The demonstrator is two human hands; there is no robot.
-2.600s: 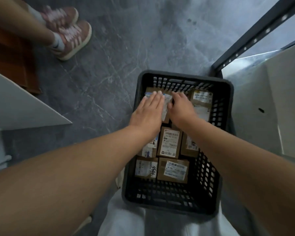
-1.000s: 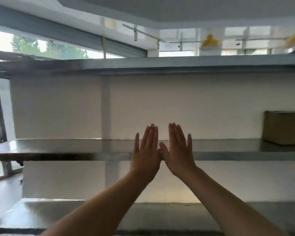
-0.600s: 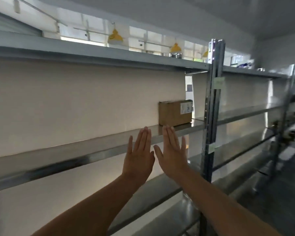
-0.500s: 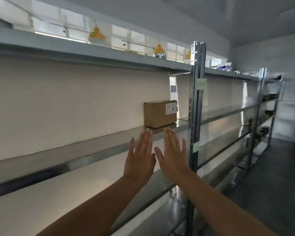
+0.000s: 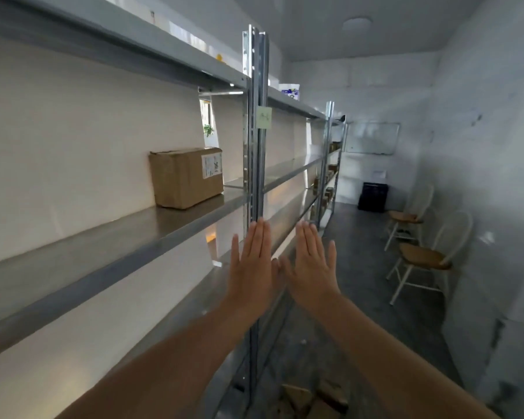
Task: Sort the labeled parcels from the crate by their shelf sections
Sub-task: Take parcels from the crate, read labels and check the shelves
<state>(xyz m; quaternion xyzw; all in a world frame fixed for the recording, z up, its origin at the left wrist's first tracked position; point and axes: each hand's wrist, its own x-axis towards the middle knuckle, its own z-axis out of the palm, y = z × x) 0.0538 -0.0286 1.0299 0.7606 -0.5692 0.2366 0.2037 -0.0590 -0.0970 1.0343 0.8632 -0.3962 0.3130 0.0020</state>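
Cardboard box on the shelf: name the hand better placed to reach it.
Probably left: the left hand is nearer the shelf and its cardboard box; the right hand is farther from both.

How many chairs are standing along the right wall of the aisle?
2. The nearer chair stands against the right wall; the farther chair is right behind it. More could be hidden beyond the frame's edge.

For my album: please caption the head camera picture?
Flat left hand and right hand by a shelf with one box.
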